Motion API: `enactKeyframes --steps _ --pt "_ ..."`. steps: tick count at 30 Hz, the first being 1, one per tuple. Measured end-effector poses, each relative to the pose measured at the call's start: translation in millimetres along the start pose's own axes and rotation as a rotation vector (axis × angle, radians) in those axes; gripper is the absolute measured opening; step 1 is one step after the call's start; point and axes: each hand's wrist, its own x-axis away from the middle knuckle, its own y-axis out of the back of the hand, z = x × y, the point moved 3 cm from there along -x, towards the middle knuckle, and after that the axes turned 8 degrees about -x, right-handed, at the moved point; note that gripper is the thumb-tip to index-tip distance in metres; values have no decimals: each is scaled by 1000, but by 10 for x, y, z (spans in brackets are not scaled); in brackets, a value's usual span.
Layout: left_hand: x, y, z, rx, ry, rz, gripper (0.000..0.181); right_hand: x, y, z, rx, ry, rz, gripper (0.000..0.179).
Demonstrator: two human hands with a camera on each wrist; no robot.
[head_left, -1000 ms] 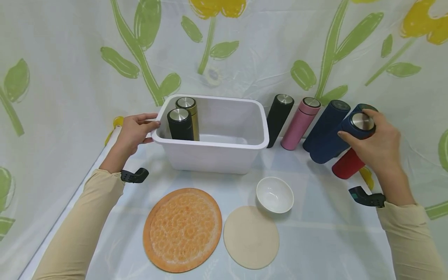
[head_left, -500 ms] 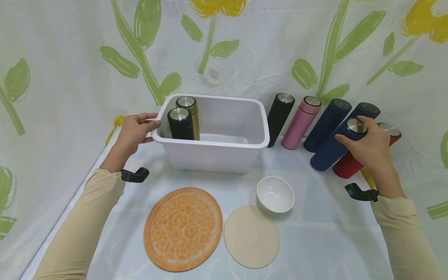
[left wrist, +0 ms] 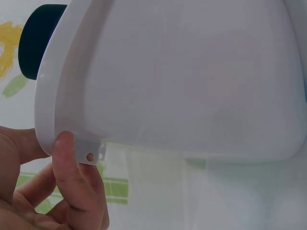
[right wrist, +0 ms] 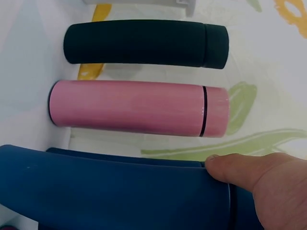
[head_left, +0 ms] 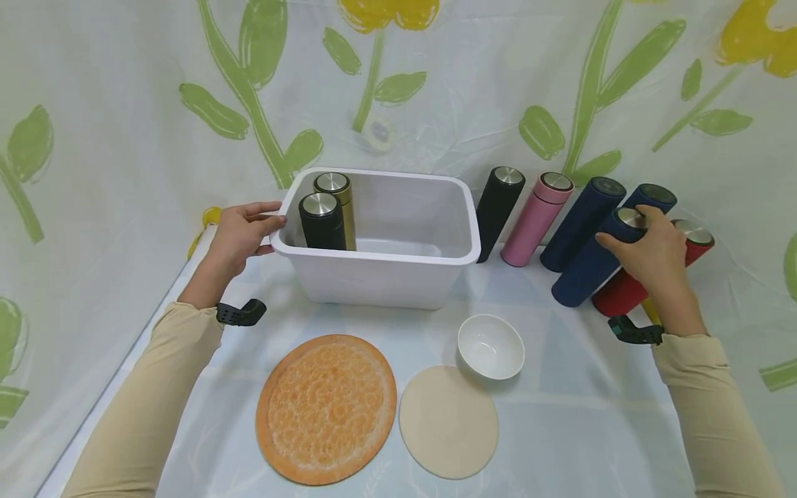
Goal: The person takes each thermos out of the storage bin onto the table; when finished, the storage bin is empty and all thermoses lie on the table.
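Note:
In the head view my left hand (head_left: 235, 238) pinches the left rim of a white plastic bin (head_left: 367, 280). The left wrist view shows the thumb and a finger on either side of that rim. Two thermos bottles stand at the bin's left end, a black thermos (head_left: 325, 228) and a gold thermos (head_left: 348, 221). At the right, my right hand (head_left: 660, 249) grips a navy blue thermos (head_left: 588, 266) around its steel-topped lid end, thumb on the near side (right wrist: 230, 167). A red thermos (head_left: 619, 294) is partly hidden behind this hand.
Right of the bin stand a black thermos (head_left: 498, 207), a pink thermos (head_left: 535, 221) and a navy thermos (head_left: 575, 228), with another navy lid (head_left: 654, 196) behind. In front lie a woven orange-brown round mat (head_left: 326, 408), a beige disc (head_left: 448, 422) and a white bowl (head_left: 490, 346).
My right hand has shifted left with the navy thermos, whose base now sits nearer the front. The red thermos's lid has come into view. The left hand holds still on the rim.

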Motion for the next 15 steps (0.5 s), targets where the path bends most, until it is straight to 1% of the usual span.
enactKeyframes --steps 6,11,15 --pt "5 4 7 21 -9 0 49 -2 21 22 17 3 -14 91" --pt "-11 7 -18 37 -8 6 50 47 53 63 47 19 -69 91" --pt "-14 8 -4 45 -2 9 50 81 81 152 59 29 -105 87"
